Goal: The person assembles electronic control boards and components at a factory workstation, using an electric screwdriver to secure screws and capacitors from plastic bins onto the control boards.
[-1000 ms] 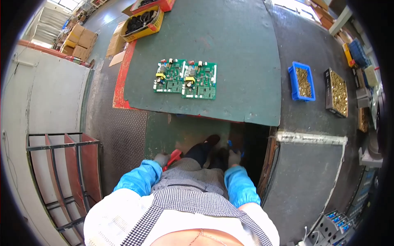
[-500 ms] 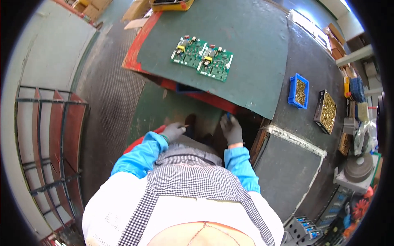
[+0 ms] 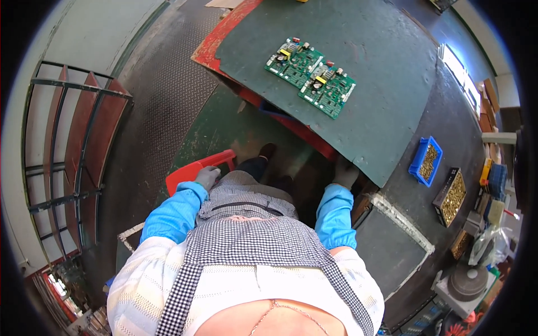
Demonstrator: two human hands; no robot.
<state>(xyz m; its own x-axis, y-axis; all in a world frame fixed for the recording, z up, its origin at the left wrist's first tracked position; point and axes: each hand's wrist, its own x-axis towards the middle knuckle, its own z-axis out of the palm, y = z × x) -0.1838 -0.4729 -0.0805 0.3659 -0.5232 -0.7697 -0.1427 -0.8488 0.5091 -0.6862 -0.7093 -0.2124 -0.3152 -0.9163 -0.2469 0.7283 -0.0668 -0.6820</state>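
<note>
My left hand (image 3: 208,177), in a grey glove, is low by my left hip against a red plastic stool (image 3: 188,172). Its fingers look curled; whatever they may hold is hidden. My right hand (image 3: 346,172), also gloved in grey, reaches beneath the near edge of the green-topped table (image 3: 381,106), where its fingertips disappear in shadow. Two green circuit boards (image 3: 294,61) (image 3: 328,89) lie side by side on the table, their components facing up. Neither hand touches them.
Right of the table top stand a blue bin (image 3: 426,162) and a dark box (image 3: 450,196) of small brass-coloured parts. A metal shelf rack (image 3: 78,134) is on the left. Close to my right arm is a lower dark surface (image 3: 392,241) with a worn white edge.
My left hand has moved back and left to the red stool, which shows more now. My right hand has gone farther under the table edge. The view has shifted, with the boards appearing farther right.
</note>
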